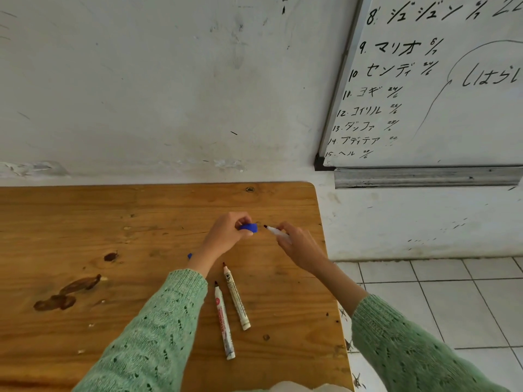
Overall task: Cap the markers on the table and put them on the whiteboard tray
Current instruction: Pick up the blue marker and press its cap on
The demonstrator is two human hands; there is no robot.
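The left hand (226, 232) pinches a blue cap (249, 227), its opening facing the dark tip of a white marker (276, 231) gripped in the right hand (300, 247), just apart. Two uncapped white markers (229, 309) lie on the wooden table (85, 222); their label print is unreadable. The whiteboard (452, 94) lists numbered Japanese handwriting above its metal tray (424, 178).

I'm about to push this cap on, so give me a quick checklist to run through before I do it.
1. Blue cap gripped in left hand: ok.
2. Uncapped marker gripped in right hand: ok.
3. Marker tip facing the cap: ok.
4. Cap's open end facing the tip: cannot tell.
5. Cap colour matches the ink: cannot tell; tip looks dark.
6. Whiteboard tray has free room: ok.
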